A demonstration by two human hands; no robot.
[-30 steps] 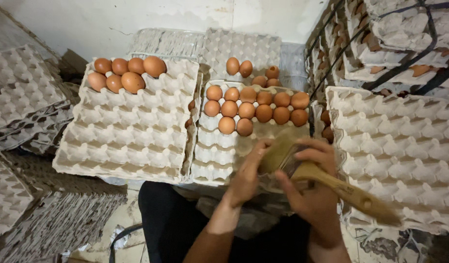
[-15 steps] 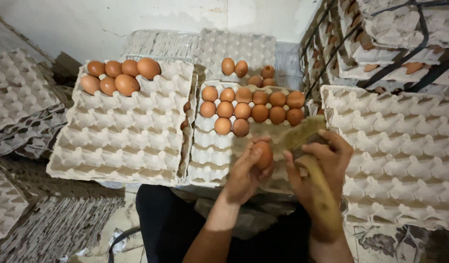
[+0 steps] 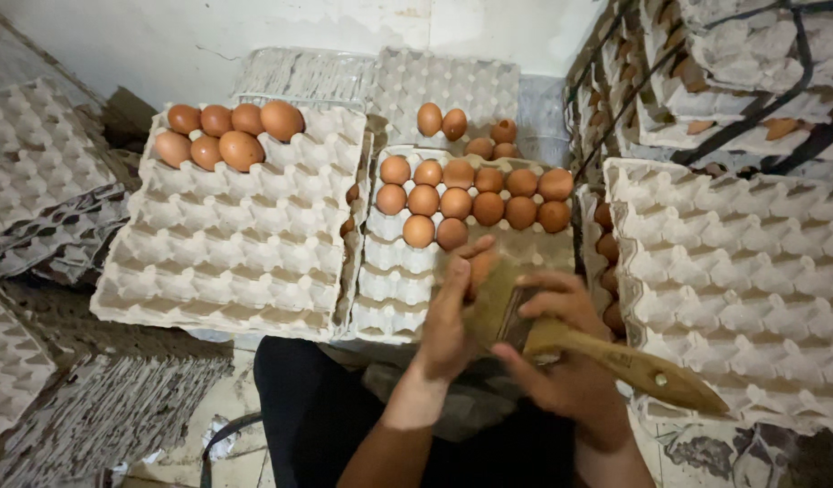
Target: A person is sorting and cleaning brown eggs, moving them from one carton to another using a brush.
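Over the lap, low centre: both hands meet, just in front of the middle egg tray (image 3: pixel 407 289).
Left hand (image 3: pixel 448 316): fingers curled up around a brown egg (image 3: pixel 480 268), gripping it; only a sliver of shell shows past the fingertips.
Right hand (image 3: pixel 561 357): closed on the wooden handle of a paintbrush (image 3: pixel 606 354), near the ferrule.
Brush against egg: pale bristles lie flat on the egg's right side, touching it; the handle runs down and right, its end over the right-hand tray (image 3: pixel 742 271).
Hidden or unclear: most of the held egg is covered by fingers and bristles; whether it is clean or marked cannot be told. Forearms are cut off by the lower edge.
Middle tray: grey pulp carton, two full rows and part of a third of brown eggs at its far end, near cells bare.
Left tray (image 3: pixel 226 262): same grey pulp, a cluster of brown eggs (image 3: pixel 222 136) in the far corner.
Back tray (image 3: pixel 452 86): against the white wall, a few eggs on it.
Right side: stacked grey trays, tied with a dark strap (image 3: pixel 769 99); egg edges peek between layers.
Far left: piles of bare trays (image 3: pixel 37 172), slumped and overlapping.
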